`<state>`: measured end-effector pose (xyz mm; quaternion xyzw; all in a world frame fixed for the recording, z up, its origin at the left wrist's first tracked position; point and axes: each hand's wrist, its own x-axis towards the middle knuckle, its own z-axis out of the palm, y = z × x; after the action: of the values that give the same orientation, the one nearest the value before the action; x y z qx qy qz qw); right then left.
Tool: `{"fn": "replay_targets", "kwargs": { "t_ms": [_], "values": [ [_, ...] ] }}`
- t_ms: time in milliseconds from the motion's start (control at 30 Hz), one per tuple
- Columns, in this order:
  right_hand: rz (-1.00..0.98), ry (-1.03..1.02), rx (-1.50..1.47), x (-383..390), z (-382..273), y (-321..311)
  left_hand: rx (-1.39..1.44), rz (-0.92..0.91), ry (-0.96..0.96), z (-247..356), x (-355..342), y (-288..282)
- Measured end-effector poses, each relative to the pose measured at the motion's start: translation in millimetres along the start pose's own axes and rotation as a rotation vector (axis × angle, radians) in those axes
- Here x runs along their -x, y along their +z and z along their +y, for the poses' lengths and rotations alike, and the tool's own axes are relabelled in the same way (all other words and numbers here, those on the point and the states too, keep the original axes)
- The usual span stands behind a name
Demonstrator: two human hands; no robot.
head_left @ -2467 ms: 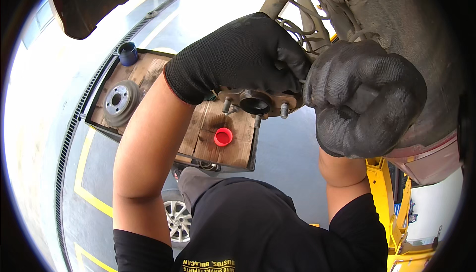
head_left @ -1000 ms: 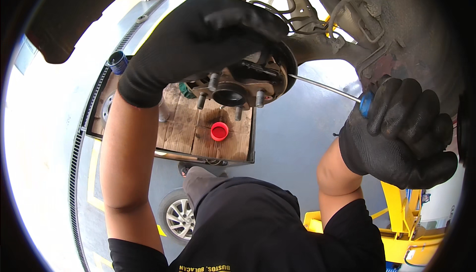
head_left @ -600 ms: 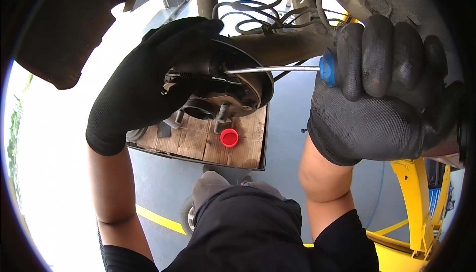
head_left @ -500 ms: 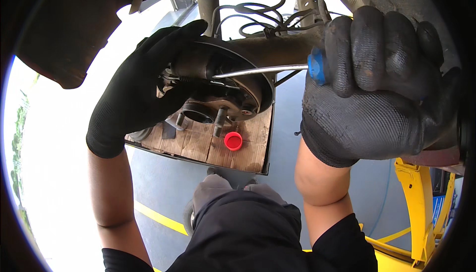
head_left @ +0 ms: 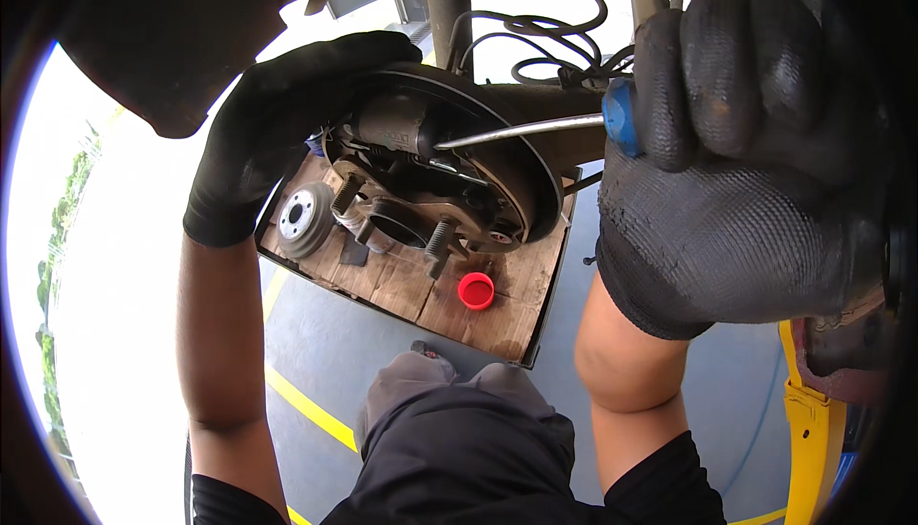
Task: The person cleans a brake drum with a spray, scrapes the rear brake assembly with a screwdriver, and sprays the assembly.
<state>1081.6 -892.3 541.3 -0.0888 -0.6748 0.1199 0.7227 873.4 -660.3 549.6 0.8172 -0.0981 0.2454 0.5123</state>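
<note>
Here, screwdriver (head_left: 620,119) held in right hand (head_left: 732,166), fingers clamped round its handle, shaft jutting left over brake (head_left: 435,197), left hand (head_left: 273,123) at brake's rim, finger closure unclear.

no readable lettering, faint marks (head_left: 395,136) on dark cylinder (head_left: 378,118) (too small)

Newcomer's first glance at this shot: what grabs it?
The black-gloved right hand, large at the right, clenched around a blue-handled tool whose metal shaft points left into the brake assembly near centre. The gloved left hand is at that assembly's left side. Lower down, a bright red cap sits on the wooden tabletop.
</note>
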Motion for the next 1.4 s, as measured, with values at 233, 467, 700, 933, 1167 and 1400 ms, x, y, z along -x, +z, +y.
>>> {"fn": "replay_targets", "kwargs": {
  "t_ms": [233,467,700,933,1167,1400],
  "values": [
    [-0.003,0.004,-0.063,-3.4,8.4,-11.5,-0.049,-0.051,0.289,0.1,-0.6,11.2],
    [-0.006,0.014,-0.088,-9.6,16.2,-15.3,-0.232,-0.034,0.239,3.4,3.1,8.7],
    [-0.007,0.014,-0.109,-17.4,16.9,-16.4,-0.483,0.001,0.269,1.2,1.0,4.6],
    [-0.047,0.043,-0.119,-28.9,4.7,-4.1,-0.517,-0.043,0.072,11.8,-0.7,18.1],
    [-0.107,-0.008,-0.093,-27.5,-7.6,1.3,-0.993,-0.005,0.032,29.1,-4.5,44.4],
    [-0.029,0.058,-0.078,-33.1,-35.9,19.5,-1.177,0.011,0.051,31.7,-4.0,45.7]
  ]
}}
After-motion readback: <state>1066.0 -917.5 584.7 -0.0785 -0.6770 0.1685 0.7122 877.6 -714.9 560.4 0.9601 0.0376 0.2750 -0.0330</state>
